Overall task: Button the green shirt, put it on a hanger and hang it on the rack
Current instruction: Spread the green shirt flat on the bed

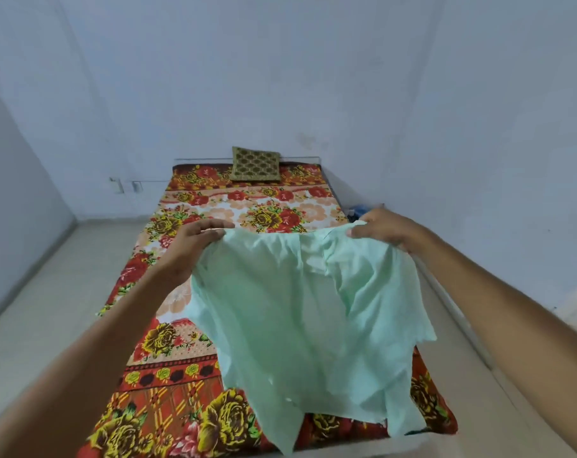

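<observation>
A bed with a floral cover stood against pale walls. Above it hung the green shirt, held up spread: the left hand pinched one top corner, the right hand pinched the other.

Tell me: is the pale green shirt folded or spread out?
Spread out. The left hand and right hand hold the pale green shirt by its upper edge, and it hangs unfolded above the floral bed cover.

Both arms stretch forward — 2 hands level, well apart. Left hand and right hand each pinch the green shirt.
</observation>
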